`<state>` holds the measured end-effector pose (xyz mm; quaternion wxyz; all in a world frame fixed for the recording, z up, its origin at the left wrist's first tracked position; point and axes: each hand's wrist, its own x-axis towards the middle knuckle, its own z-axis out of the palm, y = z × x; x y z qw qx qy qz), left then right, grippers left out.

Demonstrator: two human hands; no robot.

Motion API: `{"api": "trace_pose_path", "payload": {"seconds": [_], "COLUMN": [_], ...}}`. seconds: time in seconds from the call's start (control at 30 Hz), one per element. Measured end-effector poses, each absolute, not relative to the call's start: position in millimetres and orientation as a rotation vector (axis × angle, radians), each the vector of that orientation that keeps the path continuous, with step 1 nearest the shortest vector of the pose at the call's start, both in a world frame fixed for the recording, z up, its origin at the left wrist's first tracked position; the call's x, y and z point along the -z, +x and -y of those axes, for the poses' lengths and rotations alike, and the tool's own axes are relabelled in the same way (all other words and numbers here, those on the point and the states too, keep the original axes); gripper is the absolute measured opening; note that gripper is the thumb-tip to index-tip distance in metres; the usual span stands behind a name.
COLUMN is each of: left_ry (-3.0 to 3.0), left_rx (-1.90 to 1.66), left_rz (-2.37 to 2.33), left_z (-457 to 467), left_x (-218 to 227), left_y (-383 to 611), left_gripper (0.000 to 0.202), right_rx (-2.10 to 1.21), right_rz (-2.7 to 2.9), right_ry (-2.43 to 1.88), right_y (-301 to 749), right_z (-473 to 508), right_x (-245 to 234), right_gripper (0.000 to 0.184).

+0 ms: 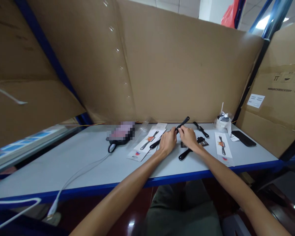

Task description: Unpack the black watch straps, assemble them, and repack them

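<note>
A black two-handled spokeshave (183, 121) is held up at a slant over the table between my hands. My left hand (168, 141) wraps around its middle and lower part, and one handle pokes out to the left. The fingers of my right hand (188, 137) are pinched at its middle, where both hands hide the details. Under my right hand lies a second black spokeshave (185, 154), partly covered, with a flat metal blade (204, 143) beside it. Another spokeshave (201, 129) rests farther back to the right.
Printed packaging cards (147, 143) overlap left of my hands; another card (221, 148) lies at right. Nearby are a dark phone (244, 138) and a plastic-wrapped cup (223, 122). A cabled device (121, 133) sits at left. Cardboard walls (186, 72) enclose the table (88, 164).
</note>
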<state>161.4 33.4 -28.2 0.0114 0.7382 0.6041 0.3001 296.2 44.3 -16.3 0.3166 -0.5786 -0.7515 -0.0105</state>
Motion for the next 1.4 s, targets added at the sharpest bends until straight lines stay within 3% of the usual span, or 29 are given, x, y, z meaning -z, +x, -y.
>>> {"api": "trace_pose_path", "payload": {"seconds": [0.23, 0.47, 0.73, 1.4], "left_ry": [2.307, 2.280, 2.239, 2.262], "left_rx": [-0.896, -0.894, -0.908, -0.872], "left_rz": [-1.911, -1.822, -1.837, -1.884], "left_z": [-31.7, -41.4, -41.7, -36.9], "left_x": [26.8, 33.2, 34.1, 32.6], "left_y": [160.3, 156.3, 156.9, 159.8], "left_gripper": [0.033, 0.029, 0.029, 0.032], "right_rx": [-0.010, 0.364, 0.392, 0.103], "right_rz": [2.115, 2.355, 2.360, 2.159], "right_ry": [-1.468, -1.536, -1.525, -1.612], "right_y": [301.0, 300.5, 295.9, 295.6], "right_z": [-46.1, -38.1, -38.0, -47.9], "right_x": [15.4, 15.0, 19.3, 26.1], "right_gripper": [0.017, 0.030, 0.028, 0.035]}}
